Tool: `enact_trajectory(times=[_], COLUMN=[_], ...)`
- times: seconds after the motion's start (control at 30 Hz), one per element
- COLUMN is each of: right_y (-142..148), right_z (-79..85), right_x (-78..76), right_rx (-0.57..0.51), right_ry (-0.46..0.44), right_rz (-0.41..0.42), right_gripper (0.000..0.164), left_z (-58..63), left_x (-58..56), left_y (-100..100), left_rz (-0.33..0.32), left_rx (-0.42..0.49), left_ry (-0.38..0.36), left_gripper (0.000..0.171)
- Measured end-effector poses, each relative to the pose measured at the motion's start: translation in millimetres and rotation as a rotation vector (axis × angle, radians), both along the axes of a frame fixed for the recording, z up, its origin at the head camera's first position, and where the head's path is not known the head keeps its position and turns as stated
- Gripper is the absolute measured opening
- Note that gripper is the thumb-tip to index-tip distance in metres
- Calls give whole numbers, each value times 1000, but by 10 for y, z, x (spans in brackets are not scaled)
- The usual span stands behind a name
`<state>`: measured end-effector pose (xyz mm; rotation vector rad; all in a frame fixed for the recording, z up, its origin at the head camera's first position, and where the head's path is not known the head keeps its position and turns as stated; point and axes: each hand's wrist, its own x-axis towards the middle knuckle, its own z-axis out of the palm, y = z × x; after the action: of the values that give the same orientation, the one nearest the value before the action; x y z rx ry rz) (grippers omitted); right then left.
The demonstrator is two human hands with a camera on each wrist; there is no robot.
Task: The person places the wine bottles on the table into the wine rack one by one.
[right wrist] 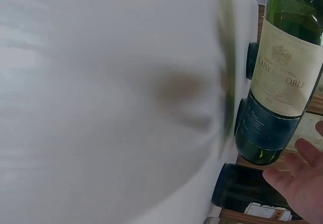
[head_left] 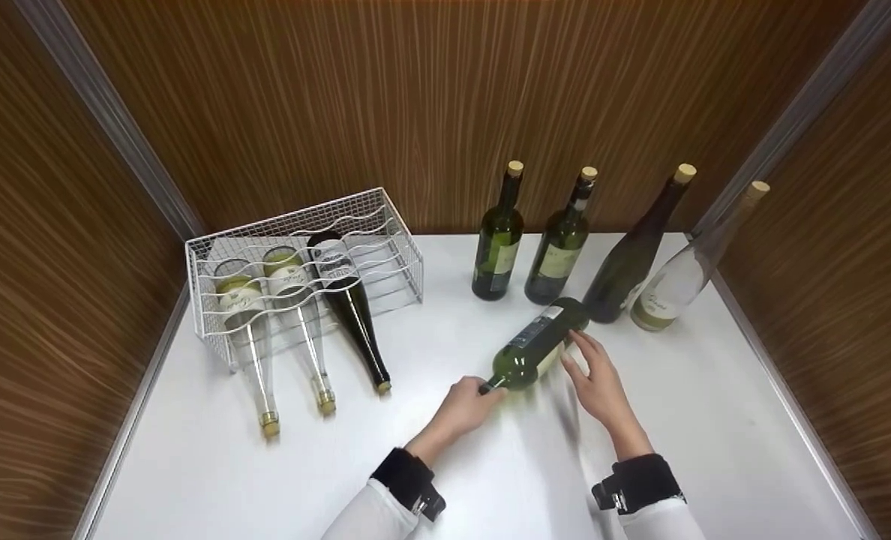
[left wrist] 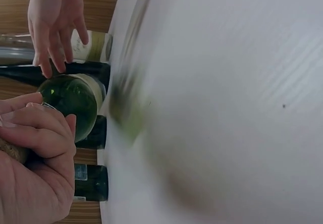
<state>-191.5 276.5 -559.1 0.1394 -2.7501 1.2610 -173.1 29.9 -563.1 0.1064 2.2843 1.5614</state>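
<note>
A green wine bottle (head_left: 539, 345) is held tilted over the white table, its neck toward the person and its base pointing away to the right. My left hand (head_left: 469, 405) grips it by the neck; the cork (left wrist: 11, 151) peeks out beside the curled fingers in the left wrist view. Near the base, my right hand (head_left: 599, 379) has its fingers spread beside the bottle. In the right wrist view the bottle's cream and blue label (right wrist: 283, 70) faces the camera, with the right fingertips (right wrist: 275, 177) close to the base; whether they touch it I cannot tell.
At the left, a white wire rack (head_left: 304, 270) holds two clear bottles (head_left: 247, 330) and one dark bottle (head_left: 352, 315) lying down, necks forward. Corked bottles stand along the back: two green ones (head_left: 498, 251), a dark slender one (head_left: 629, 255) and a clear one (head_left: 678, 289). Wood-grain walls (head_left: 445, 112) enclose the table.
</note>
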Motion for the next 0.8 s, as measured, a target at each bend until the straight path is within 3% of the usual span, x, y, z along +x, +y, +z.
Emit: enact_trajectory(times=[0.43,0.8], right_y=[-91,-255], right_z=[-25,-37], right_x=[-17,-87], right_rx=[-4,38], right_ry=[-41,-97], right_rz=[8,46], right_gripper=[53,57], left_z=[109,128], left_x=[202,335], left_y=[-309,-567], left_rz=[69,130], left_rx=[114,176], left_ry=[-93,-55], left_gripper=[30,32])
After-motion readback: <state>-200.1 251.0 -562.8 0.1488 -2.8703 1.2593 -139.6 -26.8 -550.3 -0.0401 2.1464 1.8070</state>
